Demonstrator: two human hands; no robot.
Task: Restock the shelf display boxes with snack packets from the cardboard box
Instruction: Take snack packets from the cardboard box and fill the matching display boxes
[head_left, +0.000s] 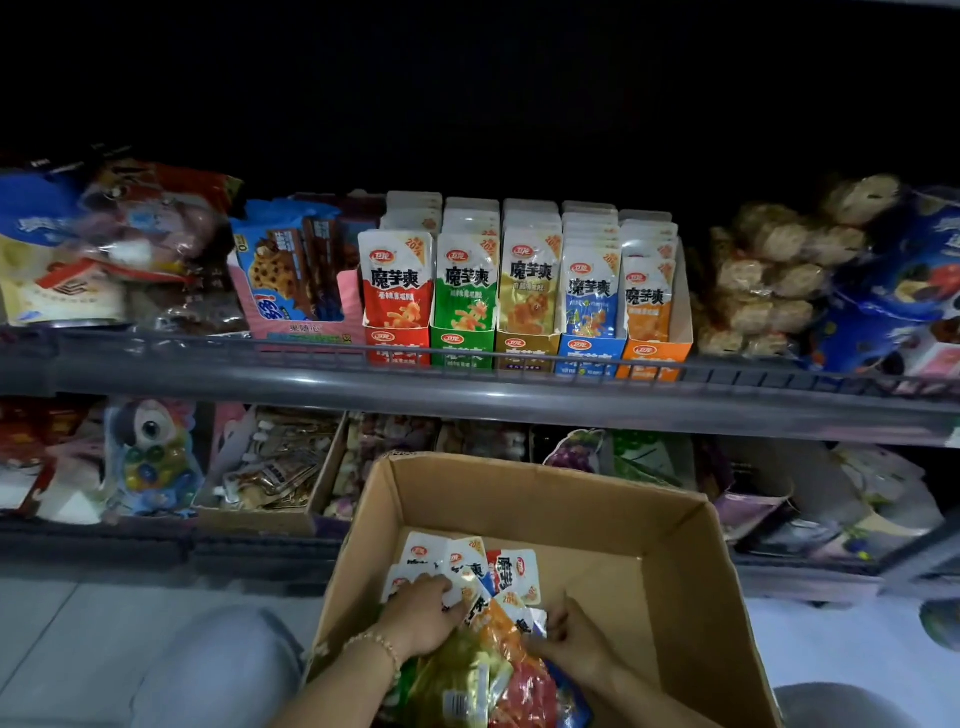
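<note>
Snack packets (511, 571): a loose heap in white, red, orange, yellow and green, lying in the lower middle of the frame, inside the cardboard box.
Cardboard box (649, 525): open at the top, brown, standing in front of the shelves; much of its floor on the right side is bare.
Left hand (421, 616): down in the box on the heap's left side, its fingers (441, 587) curled over a fanned bunch of white-topped packets and gripping them.
Bracelet (375, 640): a beaded band round the left wrist.
Right hand (571, 639): in the box just right of the heap, its fingers (545, 631) curled against the packets' edge; whether they pinch one cannot be told.
Display boxes (527, 353): five in a row at the middle of the frame, red, green, yellow, blue and orange from left to right, each packed with upright packets.
Shelf (311, 384): a grey rail runs across in front of the display boxes.
Cookie box (296, 291): pink, just left of the red display box.
Lower shelf (93, 540): holds blurred sweets and toys behind the cardboard box.
</note>
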